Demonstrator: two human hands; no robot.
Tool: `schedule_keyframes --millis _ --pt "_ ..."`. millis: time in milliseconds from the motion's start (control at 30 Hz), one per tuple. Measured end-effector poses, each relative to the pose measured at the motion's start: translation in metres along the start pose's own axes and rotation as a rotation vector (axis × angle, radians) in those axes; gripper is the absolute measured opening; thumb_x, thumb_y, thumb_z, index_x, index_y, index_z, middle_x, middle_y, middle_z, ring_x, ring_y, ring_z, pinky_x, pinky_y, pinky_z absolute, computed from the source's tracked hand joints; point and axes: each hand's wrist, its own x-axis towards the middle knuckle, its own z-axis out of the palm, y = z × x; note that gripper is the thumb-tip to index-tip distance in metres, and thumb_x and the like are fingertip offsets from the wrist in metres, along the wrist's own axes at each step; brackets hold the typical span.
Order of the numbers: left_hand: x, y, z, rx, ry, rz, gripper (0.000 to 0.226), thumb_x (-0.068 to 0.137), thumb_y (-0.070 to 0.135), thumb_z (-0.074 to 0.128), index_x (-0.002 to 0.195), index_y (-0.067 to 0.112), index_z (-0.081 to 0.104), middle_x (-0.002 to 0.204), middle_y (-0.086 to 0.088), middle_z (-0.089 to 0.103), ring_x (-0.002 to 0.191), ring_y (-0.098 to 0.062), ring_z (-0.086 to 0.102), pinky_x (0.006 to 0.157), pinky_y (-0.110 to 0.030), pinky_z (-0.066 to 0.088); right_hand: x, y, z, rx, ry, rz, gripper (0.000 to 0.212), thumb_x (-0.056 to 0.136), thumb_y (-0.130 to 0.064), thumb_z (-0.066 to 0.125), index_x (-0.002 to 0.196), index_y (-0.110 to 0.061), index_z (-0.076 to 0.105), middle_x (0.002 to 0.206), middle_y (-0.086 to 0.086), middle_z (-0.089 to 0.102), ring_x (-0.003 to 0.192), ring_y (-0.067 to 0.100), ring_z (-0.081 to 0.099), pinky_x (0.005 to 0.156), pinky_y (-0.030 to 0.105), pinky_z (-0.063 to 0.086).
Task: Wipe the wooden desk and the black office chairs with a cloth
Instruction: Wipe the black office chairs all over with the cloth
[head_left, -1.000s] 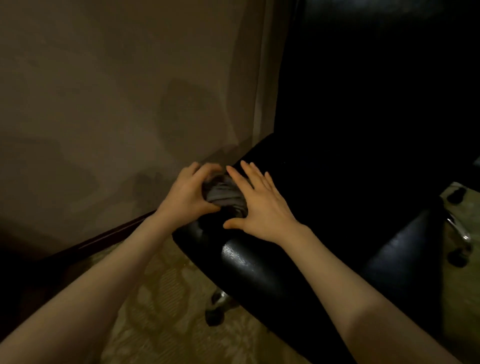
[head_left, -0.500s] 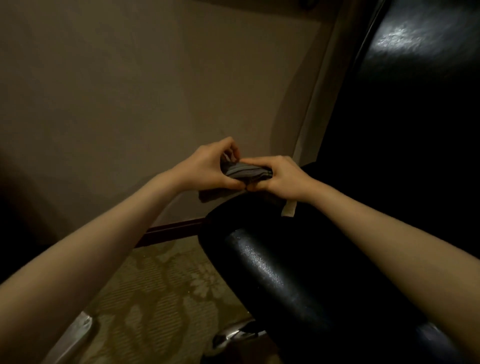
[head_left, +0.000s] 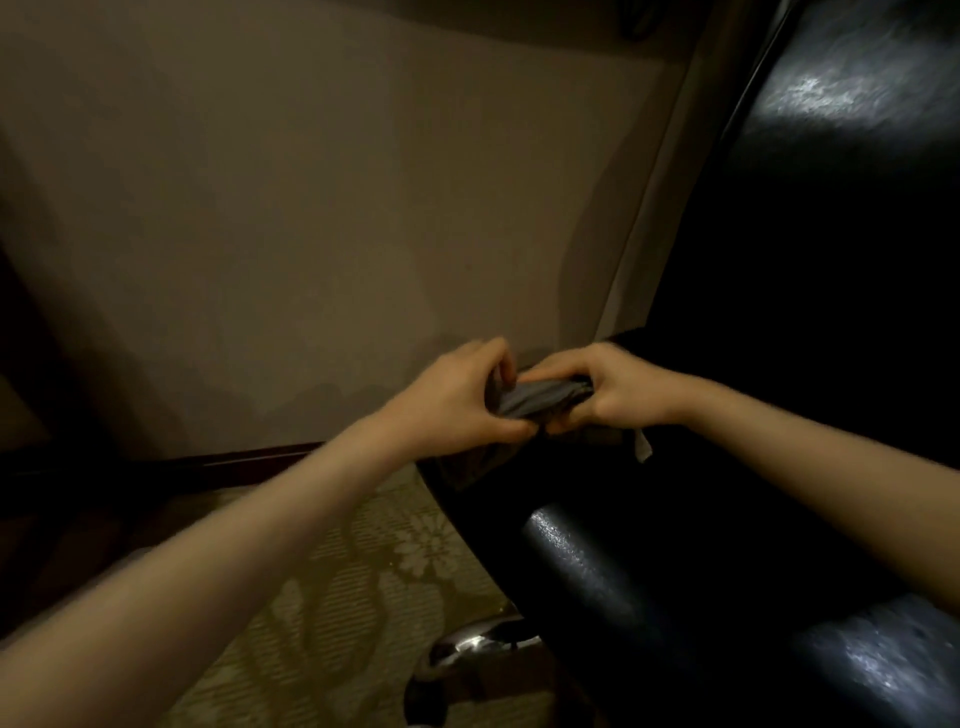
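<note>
above chair (head_left: 649, 545): left hand (head_left: 457, 400), right hand (head_left: 618, 384) pinch cloth (head_left: 540, 397).

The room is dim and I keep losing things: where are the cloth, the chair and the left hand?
cloth (head_left: 540, 397), head view, on its bunched grey middle.
chair (head_left: 587, 571), head view, on the shiny black padding.
left hand (head_left: 454, 400), head view, on the back of the hand.

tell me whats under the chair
Patterned carpet and a shiny metal base leg show under the chair; the chair itself covers the rest of its base.
</note>
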Motion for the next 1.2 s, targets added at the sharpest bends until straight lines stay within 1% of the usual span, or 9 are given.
schedule_keyframes --millis 100,233,433,500,600,667,900,1033,1200 --pt "-0.009 -0.021 0.019 0.005 -0.094 -0.153 0.043 0.068 0.037 0.080 0.097 0.019 0.054 0.090 0.003 0.054 0.082 -0.012 0.051 0.066 -0.018 0.034 0.008 0.019 0.026 -0.103 0.001 0.012 0.062 0.068 -0.001 0.076 0.125 -0.019 0.060 0.118 0.004 0.063 0.109 0.010 0.057 0.097 0.023 0.041" --pt "0.015 -0.020 0.003 -0.280 0.016 -0.420 0.043 0.071 0.053 0.071 0.095 0.022 0.055 0.089 0.002 0.059 0.082 -0.014 0.055 0.076 -0.029 0.046 0.019 0.036 0.031 -0.070 0.139 0.036 0.059 0.072 -0.006 0.067 0.128 -0.022 0.059 0.116 0.008 0.064 0.109 0.020 0.059 0.095 0.029 0.045" --pt "0.083 -0.003 0.013 0.180 0.020 -0.334 0.030 0.090 0.030 0.048 0.117 0.015 0.046 0.118 -0.011 0.054 0.112 -0.032 0.049 0.093 -0.044 0.043 0.040 0.061 0.023 -0.149 0.492 0.242 0.054 0.074 -0.017 0.053 0.126 -0.031 0.059 0.122 0.006 0.062 0.114 0.030 0.055 0.093 0.041 0.047" --pt "0.097 0.001 0.025 0.140 -0.043 -0.394 0.042 0.088 0.021 0.050 0.128 0.012 0.038 0.128 -0.015 0.046 0.119 -0.036 0.045 0.099 -0.045 0.039 0.039 0.077 0.004 -0.095 0.717 0.341 0.051 0.075 -0.018 0.055 0.124 -0.032 0.060 0.119 0.006 0.064 0.112 0.029 0.058 0.091 0.038 0.050" --pt "0.103 -0.018 0.053 0.226 -0.289 -0.567 0.076 0.087 0.038 0.055 0.147 0.021 0.012 0.149 -0.016 0.027 0.136 -0.037 0.028 0.111 -0.045 0.022 0.015 0.102 -0.030 -0.092 0.943 0.609 0.047 0.082 -0.025 0.065 0.128 -0.029 0.056 0.117 0.012 0.063 0.110 0.030 0.059 0.089 0.035 0.050" --pt "0.103 -0.039 0.065 0.165 -0.438 -0.683 0.093 0.082 0.054 0.059 0.150 0.026 0.002 0.153 -0.014 0.022 0.139 -0.035 0.024 0.115 -0.045 0.018 -0.008 0.120 -0.051 -0.202 0.972 0.850 0.047 0.087 -0.029 0.061 0.133 -0.027 0.051 0.122 0.015 0.056 0.113 0.034 0.053 0.092 0.037 0.047" --pt "0.118 -0.053 0.073 0.162 -0.469 -0.715 0.100 0.048 0.063 0.067 0.135 0.022 0.041 0.138 -0.006 0.048 0.126 -0.029 0.046 0.108 -0.045 0.033 -0.030 0.158 -0.036 -0.263 0.698 1.355 0.045 0.091 -0.030 0.056 0.131 -0.009 0.050 0.134 0.021 0.040 0.120 0.036 0.040 0.096 0.041 0.040" --pt "0.128 -0.067 0.084 0.148 -0.453 -0.728 0.112 0.022 0.064 0.060 0.127 0.026 0.046 0.132 -0.003 0.053 0.119 -0.027 0.051 0.104 -0.046 0.038 0.027 0.133 -0.025 -0.112 0.688 1.199 0.036 0.089 -0.031 0.059 0.118 -0.008 0.061 0.128 0.012 0.054 0.117 0.028 0.052 0.085 0.031 0.048" --pt "0.119 -0.052 0.077 0.138 -0.440 -0.753 0.104 0.041 0.060 0.064 0.136 0.024 0.039 0.138 -0.004 0.047 0.126 -0.030 0.044 0.107 -0.049 0.033 0.075 0.100 -0.032 0.530 0.690 0.877 0.032 0.087 -0.018 0.061 0.117 -0.006 0.061 0.121 0.010 0.061 0.111 0.030 0.056 0.088 0.034 0.047"
